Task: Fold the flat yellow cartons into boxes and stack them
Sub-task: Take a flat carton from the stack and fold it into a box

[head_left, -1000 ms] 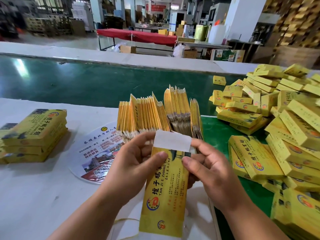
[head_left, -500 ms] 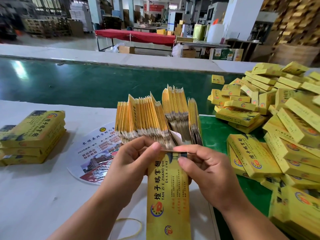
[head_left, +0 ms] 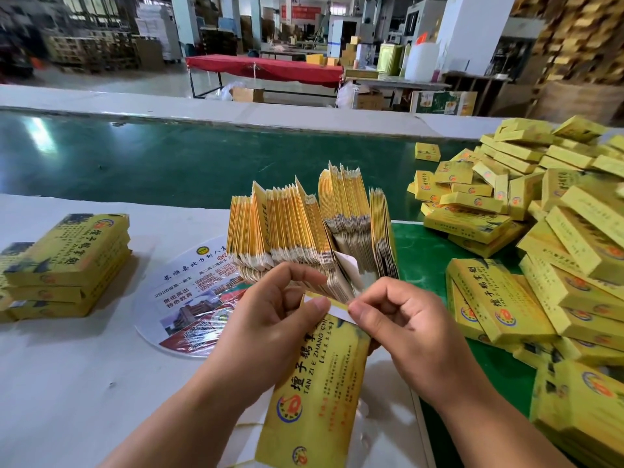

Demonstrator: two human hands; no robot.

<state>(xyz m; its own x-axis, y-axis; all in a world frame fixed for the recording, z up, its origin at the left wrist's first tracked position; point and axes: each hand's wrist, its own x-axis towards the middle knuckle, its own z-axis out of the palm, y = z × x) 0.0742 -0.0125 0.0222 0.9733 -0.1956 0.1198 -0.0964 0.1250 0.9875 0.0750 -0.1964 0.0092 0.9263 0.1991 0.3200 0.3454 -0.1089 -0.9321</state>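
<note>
Both hands pinching carton: left hand [head_left: 270, 319] and right hand [head_left: 405, 325] clamped on carton [head_left: 324, 376] far end. Tuck white flap [head_left: 337, 310] squarely; avoid creasing. Finished boxes [head_left: 540, 258] right.

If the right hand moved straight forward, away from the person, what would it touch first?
Probably the upright bundle of flat cartons standing just beyond the right hand, which now pinches the carton flap. Depth is unclear, so this is a guess.

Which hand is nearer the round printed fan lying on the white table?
Left. The left hand sits just beside the round printed fan, at its right edge; the right hand is farther right, across the held carton.
</note>
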